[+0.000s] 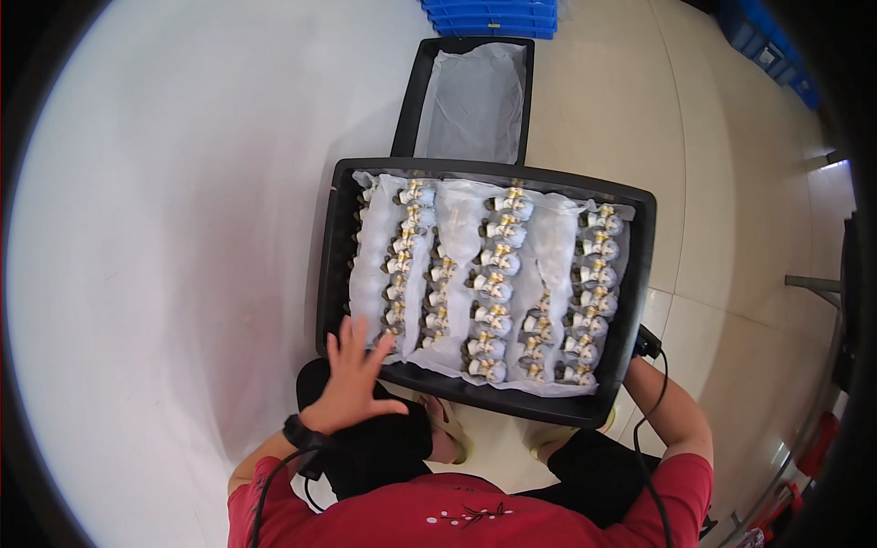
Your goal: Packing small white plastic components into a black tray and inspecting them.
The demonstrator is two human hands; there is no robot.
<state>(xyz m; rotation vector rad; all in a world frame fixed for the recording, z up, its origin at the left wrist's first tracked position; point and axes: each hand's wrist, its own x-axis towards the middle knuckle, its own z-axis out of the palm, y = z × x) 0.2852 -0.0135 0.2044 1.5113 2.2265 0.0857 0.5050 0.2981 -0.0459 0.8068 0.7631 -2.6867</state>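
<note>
A large black tray (644, 274) lies before me, lined with thin white sheets (370, 274). Several rows of small figurine-like pieces (493, 288), white and pale blue-grey with yellow and dark parts, lie on the lining. White sheeting partly covers some rows. My left hand (354, 379) is open, fingers spread, over the tray's near left corner; whether its fingertips touch the lining, I cannot tell. My right hand (634, 367) is at the tray's right side near the front corner. Its fingers are hidden by the tray wall.
Beyond the large tray is a smaller black tray (402, 128) with a white lining. Stacked blue crates (493, 16) stand behind it, and more blue bins (767, 46) at the far right. A black cable (660, 393) runs along my right arm. My legs are below the tray.
</note>
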